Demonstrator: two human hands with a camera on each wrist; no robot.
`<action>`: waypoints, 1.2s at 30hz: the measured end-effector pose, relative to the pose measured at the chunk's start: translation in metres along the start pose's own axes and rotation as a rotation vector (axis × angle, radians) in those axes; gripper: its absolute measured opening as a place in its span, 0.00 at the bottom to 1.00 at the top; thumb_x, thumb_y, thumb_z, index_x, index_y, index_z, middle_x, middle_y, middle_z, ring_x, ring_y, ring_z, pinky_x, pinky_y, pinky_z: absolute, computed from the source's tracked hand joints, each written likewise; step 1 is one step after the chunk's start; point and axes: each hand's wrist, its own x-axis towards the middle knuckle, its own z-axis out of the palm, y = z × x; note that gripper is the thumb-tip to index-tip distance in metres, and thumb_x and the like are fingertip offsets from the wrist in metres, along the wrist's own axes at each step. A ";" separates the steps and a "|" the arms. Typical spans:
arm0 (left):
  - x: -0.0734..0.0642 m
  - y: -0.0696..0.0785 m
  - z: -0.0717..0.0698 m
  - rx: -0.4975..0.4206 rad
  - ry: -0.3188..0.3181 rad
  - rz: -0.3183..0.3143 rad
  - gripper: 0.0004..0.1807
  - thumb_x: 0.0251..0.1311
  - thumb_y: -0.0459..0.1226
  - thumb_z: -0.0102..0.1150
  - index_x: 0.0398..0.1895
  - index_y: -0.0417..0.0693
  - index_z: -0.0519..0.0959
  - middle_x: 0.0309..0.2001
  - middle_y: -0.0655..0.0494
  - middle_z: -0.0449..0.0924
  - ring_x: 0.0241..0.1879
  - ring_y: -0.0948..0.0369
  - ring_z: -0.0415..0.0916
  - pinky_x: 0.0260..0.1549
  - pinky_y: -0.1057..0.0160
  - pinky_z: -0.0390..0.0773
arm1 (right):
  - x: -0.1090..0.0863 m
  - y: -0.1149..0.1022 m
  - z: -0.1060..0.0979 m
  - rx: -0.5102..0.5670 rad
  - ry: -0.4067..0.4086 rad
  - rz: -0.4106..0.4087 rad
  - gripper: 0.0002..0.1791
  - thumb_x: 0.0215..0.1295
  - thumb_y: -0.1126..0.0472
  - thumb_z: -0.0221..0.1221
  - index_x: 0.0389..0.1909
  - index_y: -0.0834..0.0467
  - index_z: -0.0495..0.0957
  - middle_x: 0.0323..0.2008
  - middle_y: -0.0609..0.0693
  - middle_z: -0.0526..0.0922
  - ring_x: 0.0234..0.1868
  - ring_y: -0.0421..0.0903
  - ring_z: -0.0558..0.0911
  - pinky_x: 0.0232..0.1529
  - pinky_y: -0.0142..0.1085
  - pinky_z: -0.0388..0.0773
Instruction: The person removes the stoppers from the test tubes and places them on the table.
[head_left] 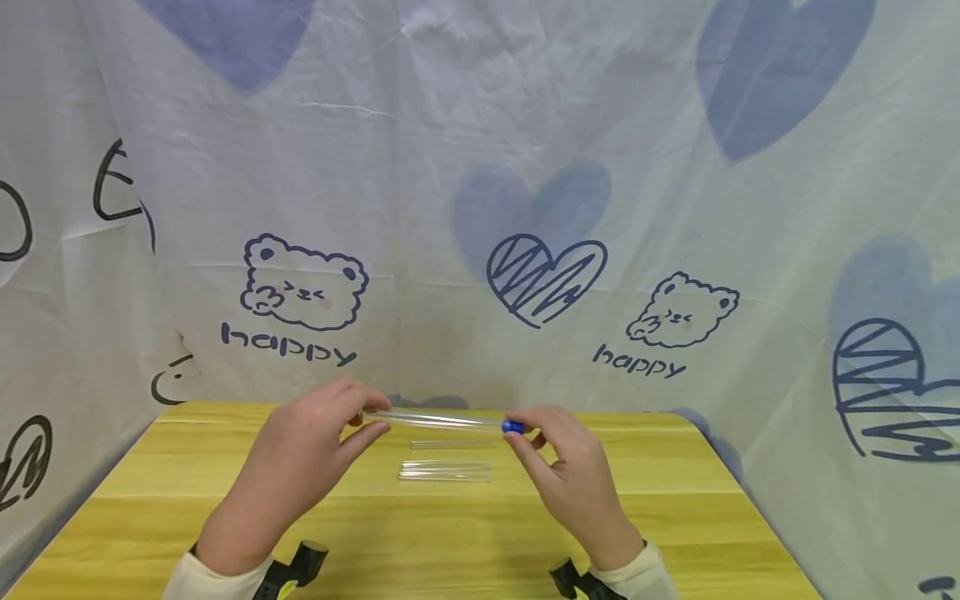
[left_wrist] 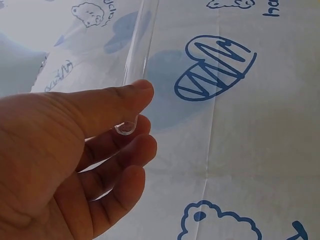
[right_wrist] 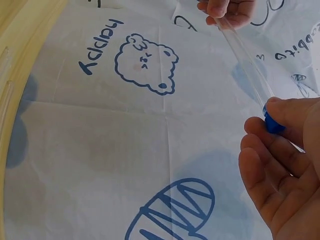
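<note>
A clear test tube (head_left: 446, 421) is held sideways above the table between both hands. My left hand (head_left: 315, 450) pinches its rounded closed end between thumb and fingers; that end shows just past the thumb in the left wrist view, where the left hand (left_wrist: 65, 145) fills the lower left. At the other end sits a blue cap (head_left: 512, 427), pinched by thumb and index finger of my right hand (head_left: 573, 467). In the right wrist view the blue cap (right_wrist: 273, 123) covers the tube's mouth, and the other fingers of the right hand (right_wrist: 285, 160) are loosely bent beneath it.
Several clear tubes (head_left: 445, 472) lie side by side on the wooden table (head_left: 360, 550), with another clear tube (head_left: 452, 445) just behind them. A white cloth (head_left: 420, 333) printed with hearts and bears hangs behind the table and along its sides.
</note>
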 end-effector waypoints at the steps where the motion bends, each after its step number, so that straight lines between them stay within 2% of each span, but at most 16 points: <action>1: 0.000 0.000 0.000 -0.002 -0.001 0.001 0.11 0.57 0.38 0.77 0.40 0.58 0.85 0.40 0.69 0.84 0.35 0.68 0.80 0.30 0.66 0.81 | 0.000 0.000 0.000 -0.001 -0.002 0.004 0.14 0.62 0.71 0.70 0.47 0.56 0.85 0.42 0.44 0.87 0.37 0.40 0.83 0.36 0.31 0.84; 14: -0.001 -0.001 0.002 -0.012 0.008 0.027 0.11 0.58 0.37 0.77 0.41 0.58 0.85 0.40 0.69 0.83 0.34 0.70 0.80 0.29 0.68 0.80 | 0.000 -0.005 -0.003 -0.003 -0.008 0.045 0.12 0.63 0.69 0.70 0.46 0.56 0.84 0.38 0.43 0.83 0.36 0.37 0.78 0.36 0.31 0.81; 23: -0.001 0.001 0.004 -0.028 0.018 0.052 0.12 0.57 0.37 0.77 0.41 0.57 0.85 0.40 0.69 0.84 0.32 0.71 0.79 0.28 0.70 0.79 | 0.001 -0.006 -0.004 0.070 0.014 0.006 0.15 0.62 0.75 0.68 0.47 0.58 0.83 0.41 0.45 0.85 0.38 0.40 0.83 0.40 0.27 0.83; 26: -0.001 0.003 0.003 -0.032 0.020 0.024 0.11 0.58 0.38 0.76 0.42 0.57 0.85 0.40 0.68 0.84 0.31 0.71 0.78 0.26 0.70 0.77 | 0.001 -0.008 -0.004 0.107 0.044 0.026 0.15 0.62 0.76 0.67 0.47 0.59 0.83 0.41 0.47 0.85 0.39 0.41 0.84 0.41 0.28 0.83; 32: -0.003 0.002 0.000 0.004 0.042 -0.050 0.10 0.60 0.39 0.75 0.43 0.55 0.85 0.37 0.65 0.84 0.29 0.69 0.76 0.22 0.70 0.73 | 0.001 -0.004 -0.006 0.110 0.180 0.059 0.13 0.60 0.76 0.68 0.44 0.62 0.83 0.39 0.50 0.86 0.38 0.42 0.84 0.40 0.28 0.83; 34: -0.003 0.001 -0.002 0.008 0.038 -0.061 0.10 0.60 0.39 0.75 0.43 0.55 0.85 0.37 0.65 0.83 0.29 0.68 0.75 0.21 0.70 0.72 | 0.001 -0.003 -0.007 0.134 0.191 0.069 0.13 0.61 0.77 0.68 0.44 0.62 0.83 0.37 0.50 0.85 0.37 0.42 0.84 0.39 0.28 0.83; 36: -0.003 0.001 -0.003 0.000 0.024 -0.068 0.09 0.60 0.39 0.74 0.43 0.56 0.86 0.37 0.66 0.83 0.29 0.69 0.75 0.21 0.70 0.72 | 0.000 -0.003 -0.007 0.154 0.169 0.079 0.12 0.62 0.76 0.67 0.43 0.60 0.83 0.36 0.49 0.84 0.36 0.41 0.83 0.38 0.28 0.83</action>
